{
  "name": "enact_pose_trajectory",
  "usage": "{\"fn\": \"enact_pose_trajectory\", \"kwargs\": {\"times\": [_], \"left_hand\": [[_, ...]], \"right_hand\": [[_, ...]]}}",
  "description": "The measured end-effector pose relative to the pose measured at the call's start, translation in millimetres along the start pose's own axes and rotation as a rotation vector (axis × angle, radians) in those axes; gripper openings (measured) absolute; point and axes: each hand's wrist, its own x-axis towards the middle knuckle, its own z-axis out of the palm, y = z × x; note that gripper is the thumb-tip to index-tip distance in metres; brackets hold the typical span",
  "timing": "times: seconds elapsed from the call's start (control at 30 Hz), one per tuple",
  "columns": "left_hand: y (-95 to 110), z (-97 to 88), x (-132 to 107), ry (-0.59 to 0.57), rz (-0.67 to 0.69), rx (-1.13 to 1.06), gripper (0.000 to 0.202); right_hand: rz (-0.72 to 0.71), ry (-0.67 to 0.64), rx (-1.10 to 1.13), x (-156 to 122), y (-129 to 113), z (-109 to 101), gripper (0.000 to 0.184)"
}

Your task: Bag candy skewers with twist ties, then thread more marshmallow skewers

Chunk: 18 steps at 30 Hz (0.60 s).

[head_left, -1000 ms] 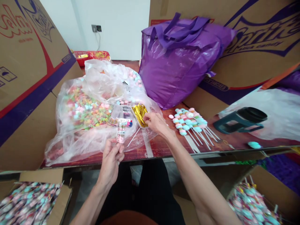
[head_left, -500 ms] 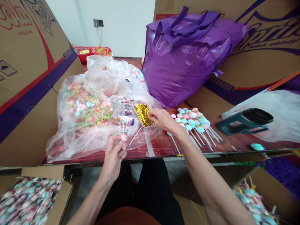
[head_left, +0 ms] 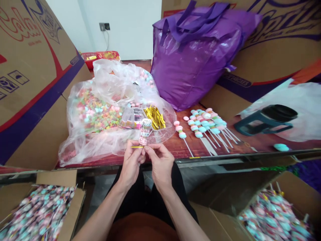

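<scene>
My left hand [head_left: 132, 165] is closed round the bottom of a printed clear wrapper [head_left: 144, 131] with pink candy inside, held upright above the table's front edge. Pressed close beside it, my right hand [head_left: 160, 164] pinches a gold twist tie [head_left: 136, 147], which lies across the wrapper's gathered neck. Just beyond, a pile of gold twist ties [head_left: 154, 117] sits next to a stack of clear printed wrappers [head_left: 130, 117]. To the right lie marshmallow lollipops [head_left: 205, 123] on white sticks, with a single lollipop [head_left: 181, 130] nearer my hands.
A large clear bag of colourful candies [head_left: 97, 113] covers the table's left side. Behind stands a purple bag [head_left: 198, 63]; a teal mug [head_left: 267, 120] lies at the right. Below the edge are cartons of wrapped lollipops [head_left: 42, 211] at left and wrapped lollipops [head_left: 276, 217] at right.
My right hand has come from the twist-tie pile to my left hand, bringing a gold tie to the wrapper. The left hand and wrapper have shifted slightly right.
</scene>
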Motion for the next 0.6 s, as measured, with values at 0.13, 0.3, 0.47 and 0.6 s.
{"fn": "enact_pose_trajectory", "kwargs": {"times": [0.13,0.3,0.47,0.6], "left_hand": [[-6,-0.5,-5,-0.044,0.058,0.058,0.035],[-9,2.1,-6,-0.018,0.1,0.044,0.038],[2,-0.2,-5,-0.091,-0.142,-0.082,0.04],[12,-8.3,-8,-0.185,-0.474,-0.274,0.031]], "right_hand": [[0.024,-0.053,-0.041,-3,-1,-8,0.02],[0.041,-0.09,0.004,-6,-9,-10,0.017],[0.14,-0.185,0.128,-5,-11,-20,0.019],[0.141,-0.369,0.154,-2,-16,-32,0.02]]}}
